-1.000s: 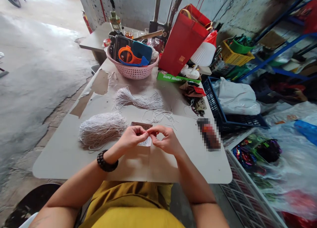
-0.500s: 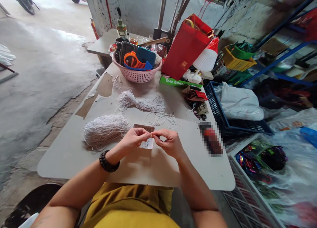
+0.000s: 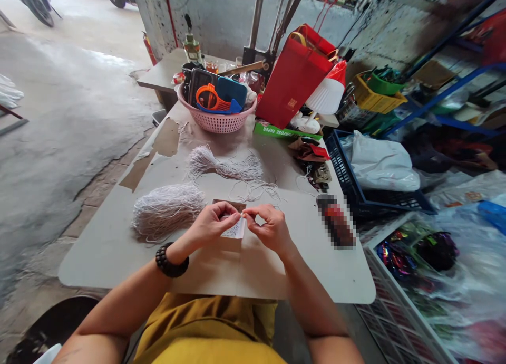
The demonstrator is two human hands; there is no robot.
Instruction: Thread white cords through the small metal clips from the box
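My left hand [image 3: 216, 221] and my right hand [image 3: 269, 227] meet fingertip to fingertip above a small cardboard box [image 3: 231, 243]. Each is pinched closed; a tiny pale thing shows between the fingertips, too small to name. Small white pieces [image 3: 234, 230] lie in the box, partly hidden by my left hand. Left of it on the table is a thick bundle of white cord [image 3: 168, 211]. A second bundle of white cord [image 3: 225, 162] lies farther back, with loose strands [image 3: 259, 190] trailing to its right, just beyond my hands.
A pink basket [image 3: 217, 122] full of odds and ends stands at the back of the table [image 3: 98, 258]. Beside it leans a red paper bag [image 3: 292, 79]. A blurred-out object [image 3: 336, 221] lies at the right. Past the right edge stand a dark blue crate [image 3: 351, 179] and plastic bags.
My left hand's fingers have shifted slightly, with the thumb now lower and the fingertips a little apart from the right hand's. The rest stays in place apart from a slight camera shift.
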